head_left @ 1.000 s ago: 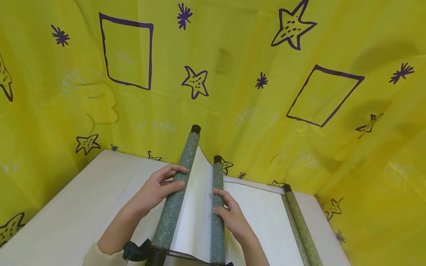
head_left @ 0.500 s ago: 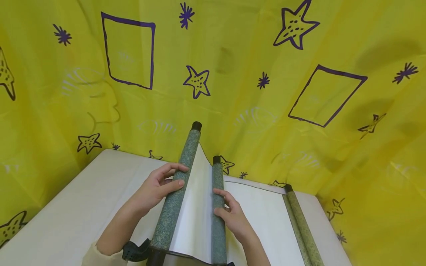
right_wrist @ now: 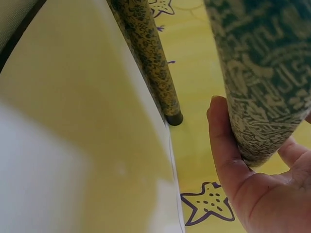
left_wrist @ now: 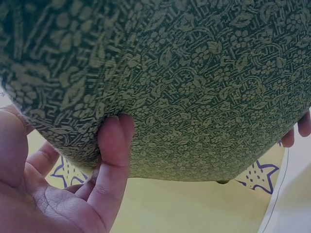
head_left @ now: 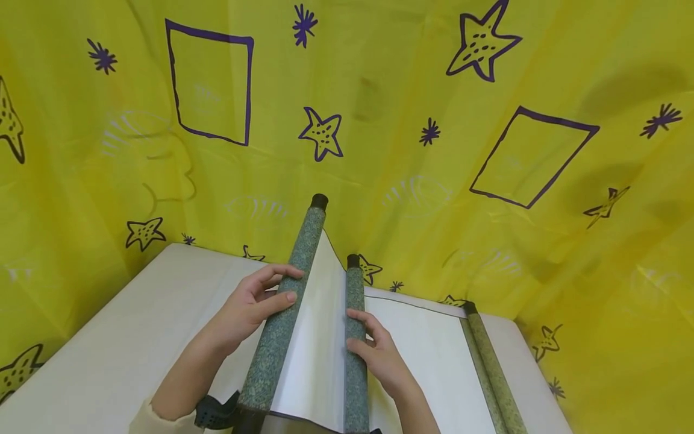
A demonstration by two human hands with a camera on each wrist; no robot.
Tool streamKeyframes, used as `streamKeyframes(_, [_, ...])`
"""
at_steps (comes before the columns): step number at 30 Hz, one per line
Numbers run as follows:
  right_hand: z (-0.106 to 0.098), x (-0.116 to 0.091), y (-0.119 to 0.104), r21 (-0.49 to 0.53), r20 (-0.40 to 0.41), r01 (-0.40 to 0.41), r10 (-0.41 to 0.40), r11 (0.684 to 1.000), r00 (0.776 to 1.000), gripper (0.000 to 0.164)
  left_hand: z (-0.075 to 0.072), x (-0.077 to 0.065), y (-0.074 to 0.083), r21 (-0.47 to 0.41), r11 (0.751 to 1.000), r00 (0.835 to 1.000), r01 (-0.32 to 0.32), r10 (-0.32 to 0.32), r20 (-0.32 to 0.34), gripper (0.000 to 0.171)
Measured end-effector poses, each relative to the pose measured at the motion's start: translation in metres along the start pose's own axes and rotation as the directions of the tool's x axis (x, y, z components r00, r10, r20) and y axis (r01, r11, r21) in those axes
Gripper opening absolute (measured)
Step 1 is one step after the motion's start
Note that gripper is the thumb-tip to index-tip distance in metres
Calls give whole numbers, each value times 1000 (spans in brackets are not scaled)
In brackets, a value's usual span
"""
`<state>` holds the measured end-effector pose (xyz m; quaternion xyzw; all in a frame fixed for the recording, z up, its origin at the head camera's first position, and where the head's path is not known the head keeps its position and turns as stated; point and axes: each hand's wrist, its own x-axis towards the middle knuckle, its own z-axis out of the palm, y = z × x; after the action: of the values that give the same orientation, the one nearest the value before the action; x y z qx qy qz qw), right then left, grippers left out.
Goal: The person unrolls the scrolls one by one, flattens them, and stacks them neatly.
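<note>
A scroll in teal floral brocade is held partly opened, with a strip of white paper (head_left: 314, 343) stretched between its two rolls. My left hand (head_left: 250, 310) grips the thicker left roll (head_left: 273, 355), which tilts with its dark end cap (head_left: 320, 202) raised away from me. The right hand (head_left: 385, 355) holds the slimmer right roll (head_left: 356, 386) between thumb and fingers. In the left wrist view the brocade (left_wrist: 194, 97) fills most of the picture, and one finger presses into it. The right wrist view shows a finger and thumb around the patterned roll (right_wrist: 262, 97).
To the right, a second scroll's white sheet (head_left: 423, 337) lies unrolled on the white table (head_left: 135, 331), ending at an olive patterned roll (head_left: 493, 361) with a dark cap. A yellow curtain (head_left: 368, 78) printed with purple stars and frames hangs behind the table.
The left roll has shifted slightly left and its far end has risen a little, with the left hand moving along. The right hand and its roll stay nearly in place.
</note>
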<state>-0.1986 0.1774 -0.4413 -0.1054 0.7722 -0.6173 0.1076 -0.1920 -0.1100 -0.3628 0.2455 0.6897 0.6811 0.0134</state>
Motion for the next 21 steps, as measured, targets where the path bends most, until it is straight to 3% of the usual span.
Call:
streamKeyframes(9, [3,1,4,-4,23,-19,19,1000,1000,54,2,0,2,-52,999,1000,-12,12,-6,32])
streamKeyframes(21, [2,1,1,-15,-4,-16,16,1000,1000,56,-1,-4,9,-40,998,998,-50,48,-40,29])
